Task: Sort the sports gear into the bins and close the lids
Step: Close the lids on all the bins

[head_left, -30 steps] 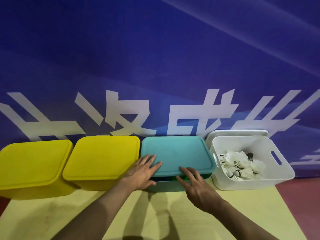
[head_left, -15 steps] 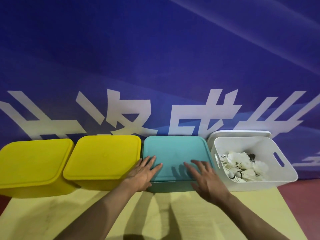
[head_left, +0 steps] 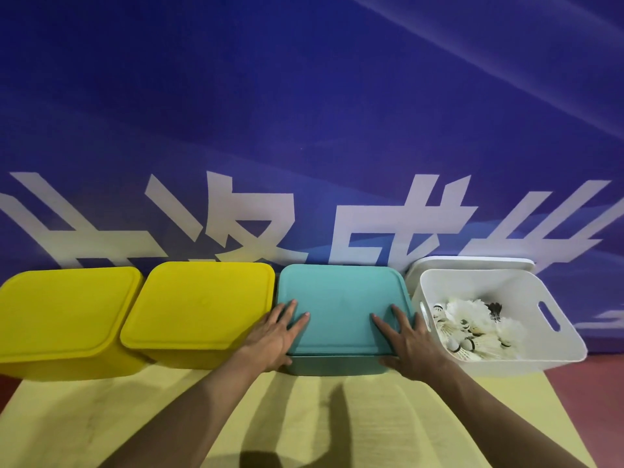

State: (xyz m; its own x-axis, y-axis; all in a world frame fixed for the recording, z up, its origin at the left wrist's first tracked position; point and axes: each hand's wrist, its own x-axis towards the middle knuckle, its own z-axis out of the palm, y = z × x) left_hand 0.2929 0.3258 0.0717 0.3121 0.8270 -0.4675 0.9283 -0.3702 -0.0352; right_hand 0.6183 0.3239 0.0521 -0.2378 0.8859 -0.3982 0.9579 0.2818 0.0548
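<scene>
A teal bin [head_left: 337,364] stands third in a row, with its teal lid [head_left: 341,298] lying flat on top. My left hand [head_left: 275,336] lies flat on the lid's front left corner, fingers spread. My right hand [head_left: 410,342] lies flat on the front right corner, fingers spread too. Neither hand grips anything. To the right an open white bin [head_left: 557,349] holds several white shuttlecocks [head_left: 472,325]. Its white lid [head_left: 472,263] leans behind it. Two yellow bins stand to the left with a yellow lid [head_left: 64,309] and a second yellow lid [head_left: 202,302] on them.
The bins stand in a row on a pale yellow table [head_left: 304,417] against a blue banner [head_left: 304,130] with large white characters. A red floor [head_left: 601,400] shows past the table's right edge. My forearms cast shadows on the tabletop.
The teal lid, tilted up at the front a second ago, now lies flat on its bin. My right hand moved from under the front edge onto the lid's top right.
</scene>
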